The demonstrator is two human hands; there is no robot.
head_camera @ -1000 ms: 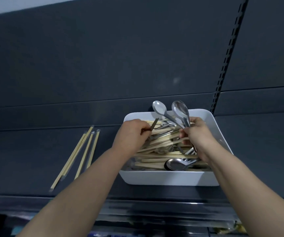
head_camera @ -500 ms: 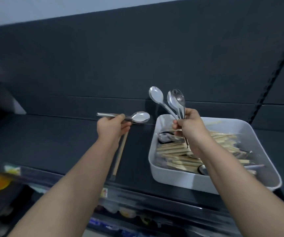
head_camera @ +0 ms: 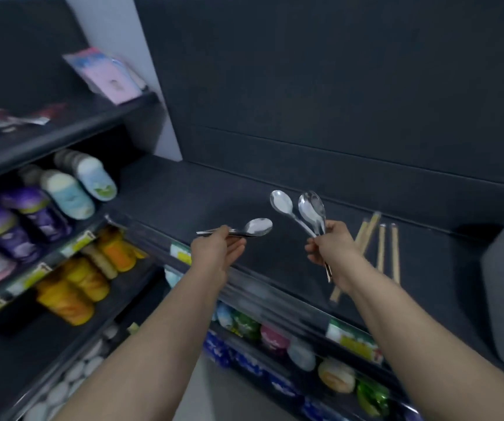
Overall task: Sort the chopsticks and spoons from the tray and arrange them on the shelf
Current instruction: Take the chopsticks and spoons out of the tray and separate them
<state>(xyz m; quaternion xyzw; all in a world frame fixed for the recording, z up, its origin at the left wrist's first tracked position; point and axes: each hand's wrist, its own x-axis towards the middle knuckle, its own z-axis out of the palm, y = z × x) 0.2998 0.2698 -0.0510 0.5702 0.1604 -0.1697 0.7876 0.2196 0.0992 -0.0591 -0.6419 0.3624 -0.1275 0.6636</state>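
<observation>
Above the dark shelf [head_camera: 199, 192], the left hand [head_camera: 217, 253] pinches one shiny steel spoon [head_camera: 258, 226] by its handle, held level with the bowl pointing right. The right hand [head_camera: 331, 246] grips a bunch of spoons [head_camera: 311, 209] upright. Three bowls show, two of them overlapping. Beside that hand, four pale wooden chopsticks [head_camera: 381, 247] lie on the shelf. One white tray [head_camera: 499, 268] sits at the far right.

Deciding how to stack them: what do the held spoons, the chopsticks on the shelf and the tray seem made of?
Spoons: polished metal, likely stainless steel, given mirror-like glints. Chopsticks: pale matte tan sticks, so wood or bamboo. Tray: smooth white with rounded corners, probably plastic, though blur leaves it open.
</observation>
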